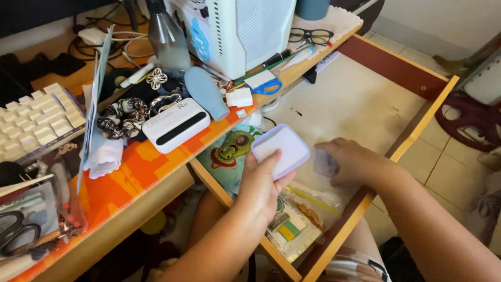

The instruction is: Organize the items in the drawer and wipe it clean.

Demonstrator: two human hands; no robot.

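the right hand (350,161) reaches into the open wooden drawer (417,112) and closes its fingers around something small, pale and see-through; blur and the hand itself hide most of it, so what it is cannot be told. the left hand (261,185) grips a rounded square white case with a lilac rim (281,150), thumb on top and fingers underneath, holding it above the drawer's left part. below that case a cloth with a green cartoon face (232,151) is partly covered, and clear plastic bags (292,219) with coloured bits inside are half hidden by the left forearm. the keyboard (34,120) is cut off at the left edge, as are the black scissors (15,232) at the lower left.

the desk top is covered in an orange patterned sheet (133,175) and is crowded; the drawer bottom is pale and stained. a tiled floor (443,167) shows to the right, with a dark red fan base (472,117) on it.

counted: two hands, one white case, one white box device with a black slot (175,124), one light blue oval case (205,91), one pair of black glasses (310,35), one pair of blue-handled scissors (267,86), one patterned scrunchie (122,117), one grey spray bottle (167,36).
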